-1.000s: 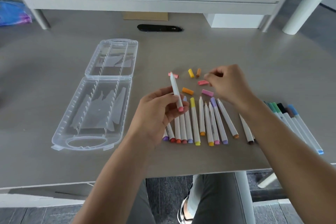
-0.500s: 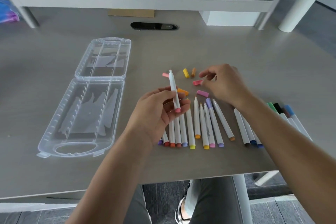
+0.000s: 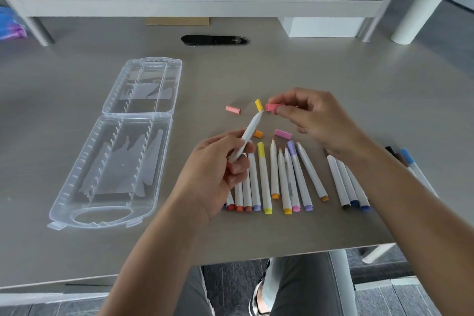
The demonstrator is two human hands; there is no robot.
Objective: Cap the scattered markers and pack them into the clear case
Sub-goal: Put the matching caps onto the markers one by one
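Right of clear case, our left hand pinched light, stiff marker mid-barrel; right hand pinched small pink cap.

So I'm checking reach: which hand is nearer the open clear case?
Left. The left hand holds a marker just right of the clear case; the right hand is farther right, holding a pink cap.

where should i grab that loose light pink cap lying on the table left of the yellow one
Pinch the light pink cap across its two long sides, coming straight down from above. It lies flat on its side on the table, apart from the yellow cap, with bare surface all round, so fingers should fit either side. Gripping mid-length likely stops it rolling.
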